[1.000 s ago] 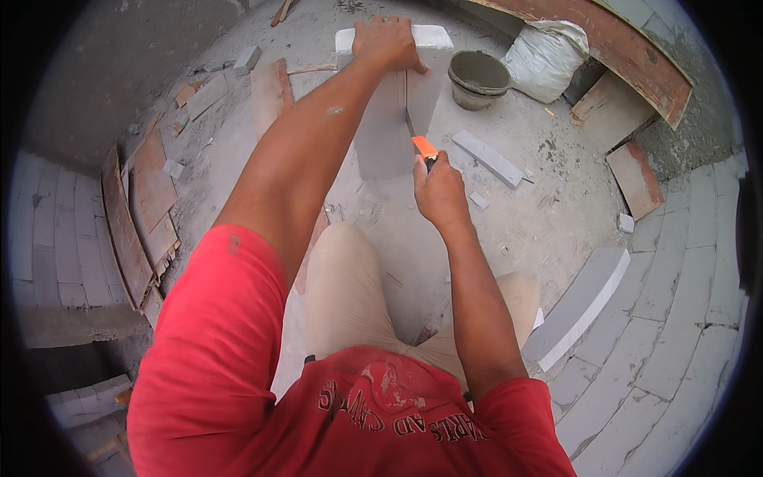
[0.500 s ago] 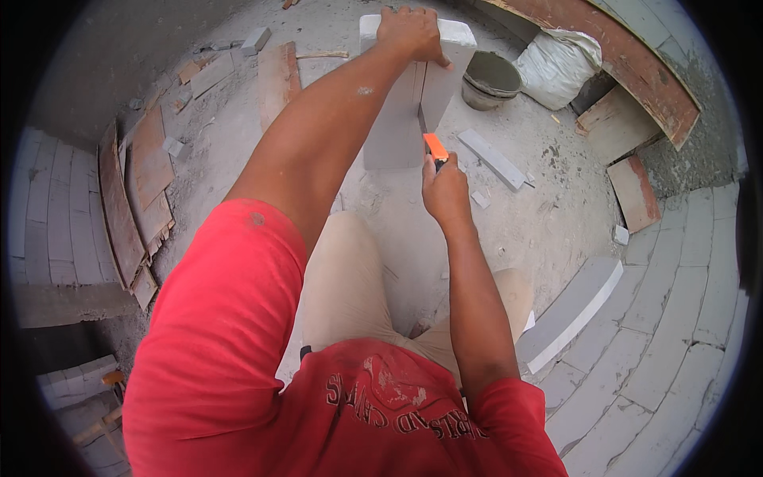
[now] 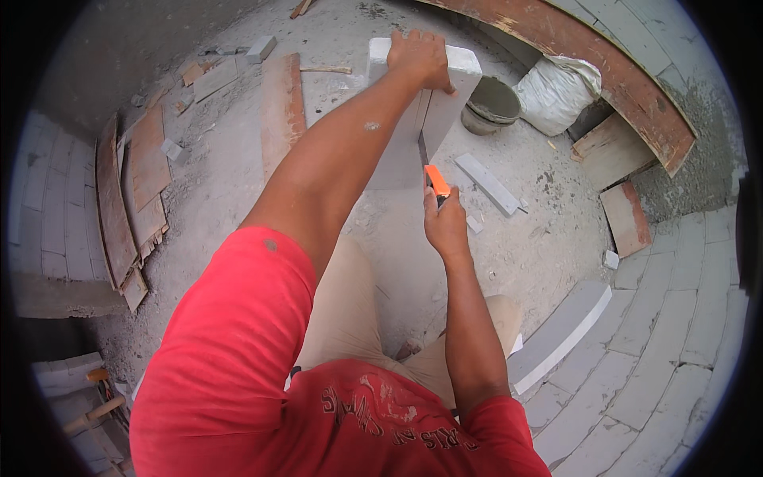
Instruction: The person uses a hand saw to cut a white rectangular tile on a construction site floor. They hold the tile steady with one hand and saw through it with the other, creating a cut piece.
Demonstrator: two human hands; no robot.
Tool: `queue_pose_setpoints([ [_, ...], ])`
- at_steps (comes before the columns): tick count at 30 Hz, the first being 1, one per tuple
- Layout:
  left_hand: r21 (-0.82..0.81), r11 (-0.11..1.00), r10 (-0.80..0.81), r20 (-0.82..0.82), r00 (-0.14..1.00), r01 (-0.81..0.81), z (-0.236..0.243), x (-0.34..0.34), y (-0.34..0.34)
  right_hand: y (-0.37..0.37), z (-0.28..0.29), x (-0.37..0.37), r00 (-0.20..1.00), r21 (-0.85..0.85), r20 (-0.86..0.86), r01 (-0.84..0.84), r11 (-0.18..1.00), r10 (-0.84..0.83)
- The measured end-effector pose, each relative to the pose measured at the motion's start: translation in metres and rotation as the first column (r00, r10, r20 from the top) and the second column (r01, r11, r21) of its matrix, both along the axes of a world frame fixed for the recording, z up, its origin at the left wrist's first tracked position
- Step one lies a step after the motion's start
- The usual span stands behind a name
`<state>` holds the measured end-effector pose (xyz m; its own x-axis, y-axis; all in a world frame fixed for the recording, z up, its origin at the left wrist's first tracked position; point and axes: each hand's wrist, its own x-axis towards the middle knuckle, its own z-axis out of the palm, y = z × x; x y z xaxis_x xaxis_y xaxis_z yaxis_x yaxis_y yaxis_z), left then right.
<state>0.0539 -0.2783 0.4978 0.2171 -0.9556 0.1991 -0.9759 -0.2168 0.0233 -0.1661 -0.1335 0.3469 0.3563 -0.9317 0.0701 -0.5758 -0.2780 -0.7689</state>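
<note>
A pale grey concrete block (image 3: 451,87) stands upright on the floor in front of me, with a dark cut line running down it. Over its top edge lies my left hand (image 3: 419,60), fingers on the far side and thumb on the near side, gripping it. My right hand (image 3: 447,222) is closed around the orange and black handle of a handsaw (image 3: 434,180). The saw's thin dark blade sits in the cut, so much of it is hidden by the block. My left forearm covers part of the block's left side.
A bucket (image 3: 490,107) and a white sack (image 3: 559,95) stand beyond the block. A narrow block strip (image 3: 487,184) lies to its right. Wooden boards (image 3: 151,163) lean at left, another board (image 3: 282,111) lies flat. A long block (image 3: 560,334) rests beside the right-hand block wall (image 3: 660,342).
My right hand has drawn the saw handle slightly toward me. The left hand keeps its grip on the block's top. The whole view has shifted a little.
</note>
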Motion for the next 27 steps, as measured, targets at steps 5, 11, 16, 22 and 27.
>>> queue_pose_setpoints([
  [5, -0.009, 1.0, -0.006, 0.01, 1.0, 0.006, -0.006, -0.006, -0.001, 0.03, 0.026, -0.013, 1.0, 0.182, -0.003, -0.001, 0.983, 0.002],
  [11, -0.008, 1.0, 0.012, 0.029, 1.0, -0.012, -0.007, 0.006, 0.003, 0.168, -0.008, -0.117, 0.99, -0.085, 0.13, -0.043, 0.995, 0.054],
  [16, 0.006, 1.0, -0.014, 0.052, 0.999, 0.014, 0.001, -0.022, -0.005, 0.022, 0.007, -0.024, 0.997, 0.148, -0.068, 0.044, 0.988, -0.034],
  [22, -0.01, 1.0, 0.014, 0.056, 0.998, -0.013, -0.009, 0.008, -0.004, 0.091, 0.005, -0.056, 0.999, 0.163, -0.012, 0.046, 0.986, -0.045],
  [27, 0.04, 0.999, 0.015, 0.022, 1.0, -0.016, -0.005, 0.009, 0.003, 0.155, -0.009, -0.097, 0.995, 0.008, 0.102, 0.012, 1.0, -0.012],
])
